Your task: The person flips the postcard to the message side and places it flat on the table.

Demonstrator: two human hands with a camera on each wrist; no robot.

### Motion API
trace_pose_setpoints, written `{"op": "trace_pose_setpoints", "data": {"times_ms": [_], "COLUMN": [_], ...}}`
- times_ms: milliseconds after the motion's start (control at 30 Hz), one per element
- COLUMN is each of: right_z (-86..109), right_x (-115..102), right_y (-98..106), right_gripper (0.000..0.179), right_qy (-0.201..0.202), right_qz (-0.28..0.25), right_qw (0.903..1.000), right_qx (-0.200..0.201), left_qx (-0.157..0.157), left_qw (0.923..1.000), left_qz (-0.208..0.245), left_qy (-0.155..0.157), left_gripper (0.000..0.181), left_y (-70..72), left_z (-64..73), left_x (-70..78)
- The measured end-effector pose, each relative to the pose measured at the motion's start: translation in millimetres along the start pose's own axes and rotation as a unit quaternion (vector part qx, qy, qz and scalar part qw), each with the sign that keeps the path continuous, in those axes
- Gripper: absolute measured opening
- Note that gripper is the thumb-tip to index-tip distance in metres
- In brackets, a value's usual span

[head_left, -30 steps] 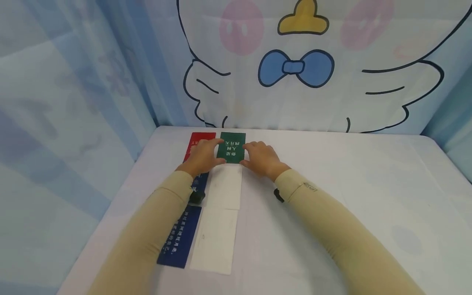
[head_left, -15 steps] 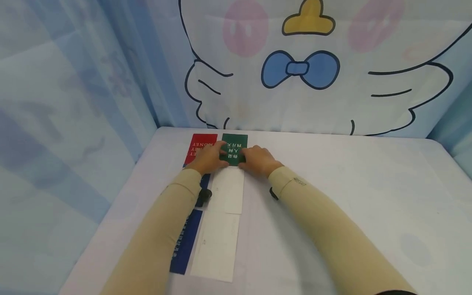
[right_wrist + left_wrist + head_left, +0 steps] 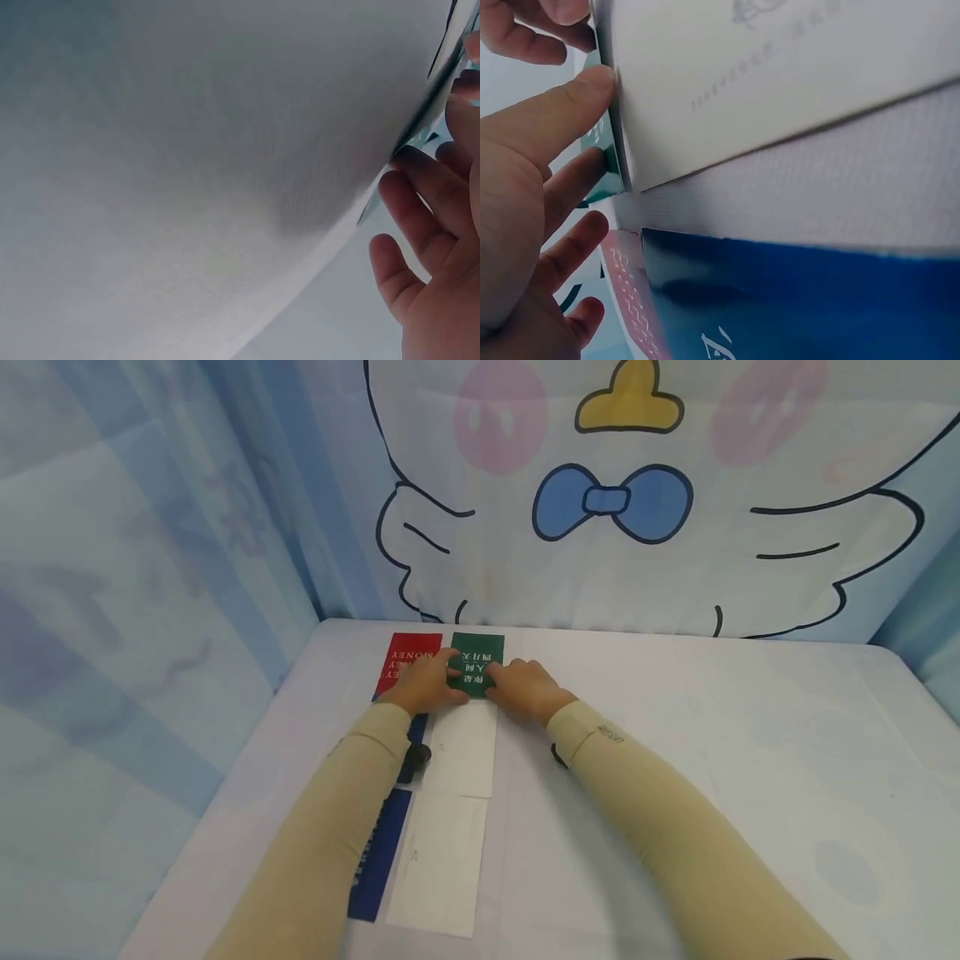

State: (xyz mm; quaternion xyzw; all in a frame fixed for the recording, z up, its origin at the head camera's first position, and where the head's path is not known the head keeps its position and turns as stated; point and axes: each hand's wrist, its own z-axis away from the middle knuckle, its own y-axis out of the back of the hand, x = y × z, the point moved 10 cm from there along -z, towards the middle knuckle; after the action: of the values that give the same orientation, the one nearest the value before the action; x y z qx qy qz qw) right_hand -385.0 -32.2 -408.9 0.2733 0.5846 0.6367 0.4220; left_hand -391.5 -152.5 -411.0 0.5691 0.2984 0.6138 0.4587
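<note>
Bracketing the green card [image 3: 478,647] between left hand [image 3: 423,683] and right hand [image 3: 527,689], up at the far edge of the table [image 3: 675,718]. Lying just right of the red card [image 3: 408,652], at the head of a column made up with far white card [image 3: 465,747] and near white card [image 3: 438,864]. Running alongside, to the left: red, then far blue card [image 3: 419,727], then near blue card [image 3: 375,868], both blues partly hidden under left sleeve [image 3: 315,827].

Left fingers wide, thumb at near edge, others loosely along left side. Right fingers narrower, gently bent at right edge. Cannot tell how firmly pressed.

Probably held by opposite sides to allow small squaring nudges, leaving most of the printed face uncovered. Likely laid end to end for tidy columns. Printing on red and green upside down from this seat.

From the head: whole layout, both columns, place of green within them. From left wrist: thumb tip right at the seam of green and white, plain gap between white and blue, faint drawing and line of print on white, barely detectable from above. From right wrist: mostly table, green reduced to a thin dark edge beside fingertips.
</note>
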Motion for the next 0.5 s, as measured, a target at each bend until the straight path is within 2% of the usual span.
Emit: {"op": "trace_pose_setpoints", "data": {"times_ms": [300,500], "right_z": [2.8,1.3], "right_x": [-3.5,-6.1], "right_y": [2.4,4.5], "right_gripper": [0.041,0.037], "right_qy": [0.014,0.011], "right_qz": [-0.001,0.000], "right_qw": [0.9998,0.9997], "right_qx": [0.011,0.022], "left_qx": [-0.005,-0.006], "left_qw": [0.9997,0.9997], "left_qz": [0.022,0.008], "left_qy": [-0.008,-0.022], "left_gripper": [0.072,0.070], "left_y": [1.9,-1.2], "left_z": [2.8,4.1], "left_x": [2.0,7.4]}}
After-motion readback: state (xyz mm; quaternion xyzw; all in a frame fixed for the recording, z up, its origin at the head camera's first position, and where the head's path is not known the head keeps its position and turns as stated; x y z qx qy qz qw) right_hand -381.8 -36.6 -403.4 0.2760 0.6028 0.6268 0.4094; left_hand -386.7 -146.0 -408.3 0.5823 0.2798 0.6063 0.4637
